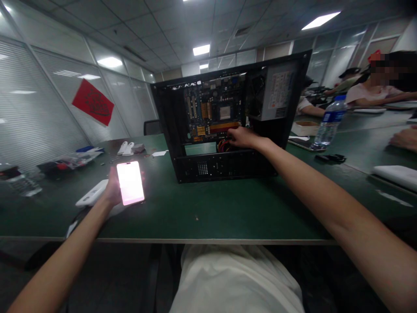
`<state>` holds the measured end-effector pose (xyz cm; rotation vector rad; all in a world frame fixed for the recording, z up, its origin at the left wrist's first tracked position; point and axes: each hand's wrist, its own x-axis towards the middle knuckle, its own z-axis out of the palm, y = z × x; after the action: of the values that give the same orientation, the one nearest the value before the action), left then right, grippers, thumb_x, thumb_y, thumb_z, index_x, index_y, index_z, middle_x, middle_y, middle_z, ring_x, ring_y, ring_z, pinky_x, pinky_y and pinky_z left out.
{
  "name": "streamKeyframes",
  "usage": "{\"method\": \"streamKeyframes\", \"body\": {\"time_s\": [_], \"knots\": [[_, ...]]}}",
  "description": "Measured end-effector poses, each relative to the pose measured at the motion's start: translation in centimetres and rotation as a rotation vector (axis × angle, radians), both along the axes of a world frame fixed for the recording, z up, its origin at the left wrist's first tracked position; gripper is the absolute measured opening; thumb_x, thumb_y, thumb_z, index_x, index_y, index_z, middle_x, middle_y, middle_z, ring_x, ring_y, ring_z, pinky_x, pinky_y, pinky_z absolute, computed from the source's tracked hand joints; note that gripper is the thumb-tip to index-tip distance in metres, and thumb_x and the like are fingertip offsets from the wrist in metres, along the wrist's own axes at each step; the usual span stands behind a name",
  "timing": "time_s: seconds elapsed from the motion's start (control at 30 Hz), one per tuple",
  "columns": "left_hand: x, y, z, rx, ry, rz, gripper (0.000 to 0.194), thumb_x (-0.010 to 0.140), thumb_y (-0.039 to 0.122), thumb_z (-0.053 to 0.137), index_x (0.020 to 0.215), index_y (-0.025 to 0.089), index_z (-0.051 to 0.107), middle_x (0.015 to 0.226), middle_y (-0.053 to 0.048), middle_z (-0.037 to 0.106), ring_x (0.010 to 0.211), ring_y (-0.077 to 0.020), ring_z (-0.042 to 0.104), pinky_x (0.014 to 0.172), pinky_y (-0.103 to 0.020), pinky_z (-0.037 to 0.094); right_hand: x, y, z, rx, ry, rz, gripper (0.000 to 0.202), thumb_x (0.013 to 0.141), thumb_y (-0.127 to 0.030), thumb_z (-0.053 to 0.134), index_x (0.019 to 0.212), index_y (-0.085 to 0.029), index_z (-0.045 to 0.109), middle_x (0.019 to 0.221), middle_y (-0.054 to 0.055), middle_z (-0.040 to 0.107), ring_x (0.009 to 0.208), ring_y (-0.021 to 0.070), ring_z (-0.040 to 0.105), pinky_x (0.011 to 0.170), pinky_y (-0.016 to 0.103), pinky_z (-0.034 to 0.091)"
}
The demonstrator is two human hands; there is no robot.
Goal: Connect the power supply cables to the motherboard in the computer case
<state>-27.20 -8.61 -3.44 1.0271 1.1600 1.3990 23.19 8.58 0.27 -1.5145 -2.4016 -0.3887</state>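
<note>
My left hand (112, 189) is wrapped round a smartphone (130, 182), whose bright screen is washed out. An open black computer case (228, 167) stands tilted on the green table, its inside facing me. Its motherboard (213, 102) shows yellow and red memory slots (224, 127) and a bare square processor (224, 113). A silver power supply (279, 93) sits at the upper right. Inside the case, my right hand (243, 137) has its fingers curled beside the memory slots, by some red and yellow cables (223, 145). What its fingertips grip is hidden.
On the left of the green table (195, 208) lie a white device (93, 193), a clear bottle (24, 184) and plastic bags (71, 161). To the right are a water bottle (330, 119), a black cable (330, 158) and a white box (397, 176). Other people sit beyond.
</note>
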Motion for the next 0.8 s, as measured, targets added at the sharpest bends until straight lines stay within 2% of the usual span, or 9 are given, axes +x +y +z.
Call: {"method": "streamKeyframes", "body": {"time_s": [0.07, 0.13, 0.33, 0.53, 0.8], "knots": [[0.1, -0.2, 0.8, 0.022, 0.047, 0.069, 0.067, 0.107, 0.052, 0.024, 0.144, 0.007, 0.057, 0.101, -0.015, 0.080, 0.082, -0.0278, 0.078, 0.070, -0.041, 0.065, 0.0, 0.0, 0.0, 0.000, -0.001, 0.002, 0.033, 0.099, -0.033, 0.063, 0.127, -0.017, 0.065, 0.121, 0.017, 0.074, 0.106, 0.0324, 0.071, 0.073, 0.033, 0.046], [0.3, -0.4, 1.3, 0.044, 0.077, 0.122, 0.061, 0.107, 0.045, 0.025, 0.141, 0.008, 0.059, 0.097, -0.013, 0.080, 0.078, -0.0263, 0.078, 0.066, -0.039, 0.065, 0.0, 0.1, 0.0, 0.004, 0.002, 0.006, 0.033, 0.099, -0.033, 0.063, 0.127, -0.017, 0.065, 0.121, 0.016, 0.073, 0.106, 0.0326, 0.071, 0.074, 0.033, 0.047], [0.7, -0.8, 1.6, 0.021, 0.106, 0.160, 0.066, 0.107, 0.053, 0.024, 0.144, 0.009, 0.057, 0.099, -0.013, 0.080, 0.079, -0.0274, 0.076, 0.067, -0.040, 0.064, 0.1, 0.3, -0.1, 0.005, 0.010, 0.016, 0.034, 0.099, -0.034, 0.063, 0.128, -0.017, 0.065, 0.123, 0.017, 0.073, 0.108, 0.0320, 0.070, 0.078, 0.034, 0.049], [0.4, -0.9, 1.1, 0.092, 0.103, 0.146, 0.066, 0.097, 0.052, 0.045, 0.144, 0.007, 0.055, 0.098, -0.014, 0.080, 0.079, -0.0292, 0.076, 0.064, -0.039, 0.063, 0.1, 0.4, -0.2, 0.000, 0.007, 0.006, 0.035, 0.099, -0.036, 0.063, 0.128, -0.018, 0.065, 0.125, 0.016, 0.073, 0.108, 0.0317, 0.070, 0.078, 0.034, 0.050], [0.8, -1.1, 1.2, 0.096, 0.082, 0.140, 0.064, 0.104, 0.049, 0.029, 0.143, 0.005, 0.055, 0.094, -0.014, 0.080, 0.075, -0.0282, 0.076, 0.062, -0.038, 0.063, -0.1, -0.2, 0.1, -0.002, 0.011, 0.007, 0.036, 0.099, -0.034, 0.063, 0.129, -0.016, 0.065, 0.124, 0.017, 0.073, 0.109, 0.0320, 0.070, 0.079, 0.034, 0.050]]}}
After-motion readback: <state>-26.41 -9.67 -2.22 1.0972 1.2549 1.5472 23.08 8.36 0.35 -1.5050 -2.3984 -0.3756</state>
